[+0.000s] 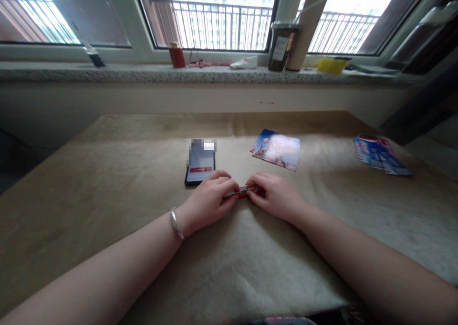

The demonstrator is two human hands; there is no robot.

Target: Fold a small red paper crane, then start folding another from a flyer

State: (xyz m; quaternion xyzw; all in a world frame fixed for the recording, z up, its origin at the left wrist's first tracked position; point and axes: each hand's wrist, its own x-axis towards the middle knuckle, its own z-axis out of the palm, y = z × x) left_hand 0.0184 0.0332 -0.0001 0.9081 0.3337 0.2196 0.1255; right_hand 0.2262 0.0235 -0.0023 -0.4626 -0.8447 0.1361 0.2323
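Just in front of me, a thin red and blue strip (243, 192) lies low over the table between my hands; its kind is hard to make out. My left hand (213, 196), with a silver bangle on the wrist, pinches its left end between thumb and fingers. The right end is held by my right hand (275, 194), fingers closed and curled. Most of the strip is hidden by my fingers. A phone (201, 164) with a lit screen lies flat just beyond my left hand. Past my right hand rest blue printed sheets (278, 149) with pink flowers, overlapping.
More blue and red printed sheets (381, 155) are fanned out at the table's right. A beige cloth covers the table (89, 186). Behind it, the stone windowsill (143, 74) carries a red container (176, 56), a dark lidded jar (281, 48) and a yellow item (333, 65).
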